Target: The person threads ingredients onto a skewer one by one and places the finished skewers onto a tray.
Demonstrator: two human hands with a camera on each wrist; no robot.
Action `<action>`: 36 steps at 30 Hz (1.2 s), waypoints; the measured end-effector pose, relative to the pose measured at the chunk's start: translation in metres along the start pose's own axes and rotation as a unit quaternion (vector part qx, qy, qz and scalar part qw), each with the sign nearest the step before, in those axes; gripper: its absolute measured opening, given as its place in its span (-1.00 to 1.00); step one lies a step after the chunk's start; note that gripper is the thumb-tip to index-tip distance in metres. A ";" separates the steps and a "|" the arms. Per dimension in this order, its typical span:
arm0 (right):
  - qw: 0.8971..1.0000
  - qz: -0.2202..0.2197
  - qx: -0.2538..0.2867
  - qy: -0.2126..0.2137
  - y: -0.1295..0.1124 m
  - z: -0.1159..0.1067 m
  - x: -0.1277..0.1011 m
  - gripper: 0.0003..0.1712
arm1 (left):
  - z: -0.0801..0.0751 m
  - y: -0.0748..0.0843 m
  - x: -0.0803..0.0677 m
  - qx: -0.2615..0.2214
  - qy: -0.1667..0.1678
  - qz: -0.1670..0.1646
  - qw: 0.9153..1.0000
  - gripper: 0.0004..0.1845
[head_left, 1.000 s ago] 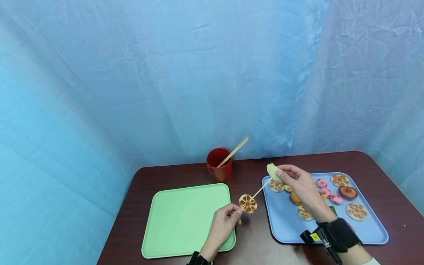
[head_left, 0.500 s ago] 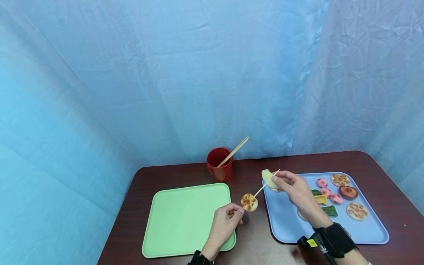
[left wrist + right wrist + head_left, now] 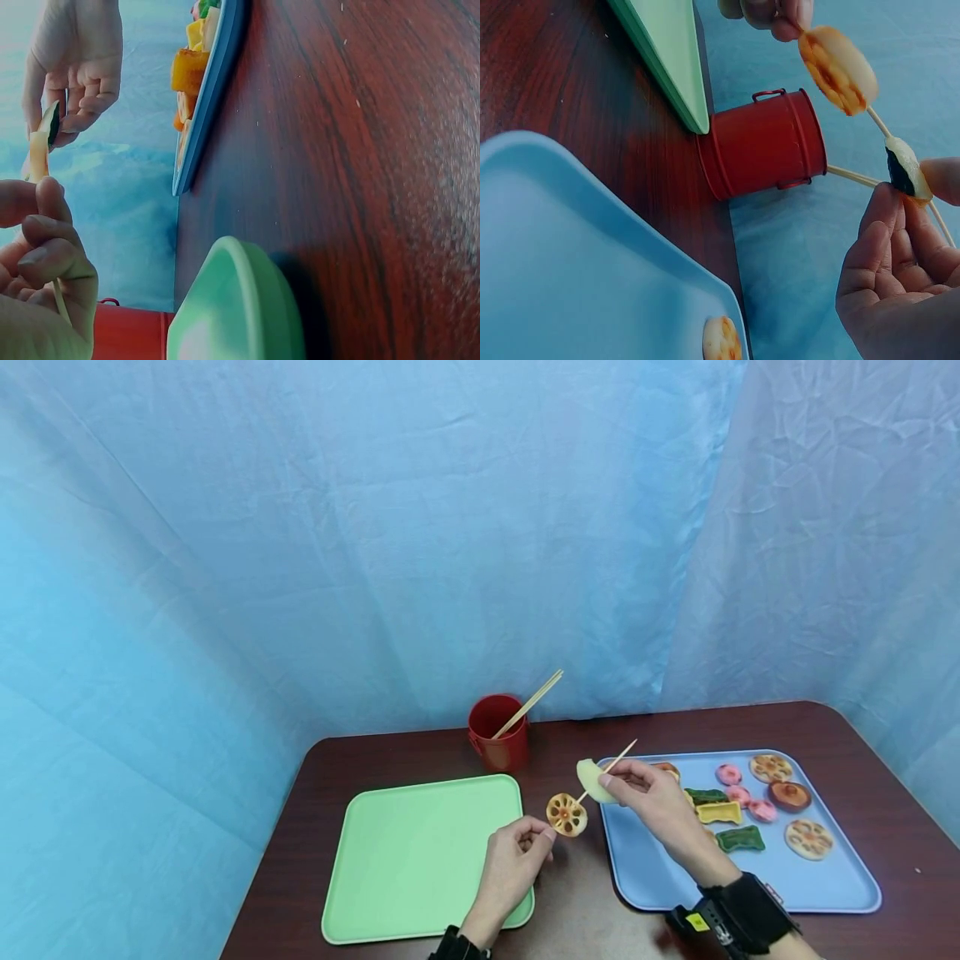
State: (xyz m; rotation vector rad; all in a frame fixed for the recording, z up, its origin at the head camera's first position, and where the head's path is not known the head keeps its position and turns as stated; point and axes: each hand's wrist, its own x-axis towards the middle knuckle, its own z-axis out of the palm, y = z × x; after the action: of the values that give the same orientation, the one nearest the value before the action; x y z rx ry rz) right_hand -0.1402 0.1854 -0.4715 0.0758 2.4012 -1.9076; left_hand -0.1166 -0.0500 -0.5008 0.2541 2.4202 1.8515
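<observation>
My left hand pinches a bamboo skewer just below a lotus root slice, between the two trays. That slice is threaded on the skewer, which slants up to the right with its pointed end bare. Thumb and fingers of my right hand pinch a pale green half-moon slice with a dark rind. The skewer passes through this slice, and a short bare stretch separates it from the lotus root. In the left wrist view, the skewer's lower end crosses my left palm.
A blue tray at right bears several play-food pieces, among them a green piece, a yellow piece and lotus root slices. At left lies a green tray. Behind it, a red bucket holds skewers.
My right hand has slid the half-moon slice down the skewer toward the lotus root slice, moving left. The skewer's tip now sticks out beyond it. The left hand has hardly moved.
</observation>
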 end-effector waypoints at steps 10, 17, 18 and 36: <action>1.000 0.002 0.013 0.000 -0.001 0.009 0.000 -0.55 | 0.001 -0.001 0.001 0.001 0.002 -0.010 1.000 -0.81; 1.000 -0.002 0.016 -0.014 -0.001 0.013 -0.001 -0.58 | 0.001 0.000 0.001 -0.001 0.003 -0.006 1.000 -0.81; 1.000 -0.002 0.014 -0.016 0.000 0.014 -0.001 -0.58 | 0.001 0.000 0.001 -0.002 0.004 -0.004 1.000 -0.81; 0.992 -0.057 -0.112 0.012 0.005 -0.013 0.006 -0.47 | -0.007 -0.008 0.002 0.014 0.015 0.006 1.000 -0.81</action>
State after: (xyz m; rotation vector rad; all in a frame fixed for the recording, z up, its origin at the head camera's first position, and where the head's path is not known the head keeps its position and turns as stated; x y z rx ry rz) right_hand -0.1461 0.1991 -0.4744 -0.0539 2.6721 -1.6730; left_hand -0.1199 -0.0582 -0.5063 0.2445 2.4705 1.8400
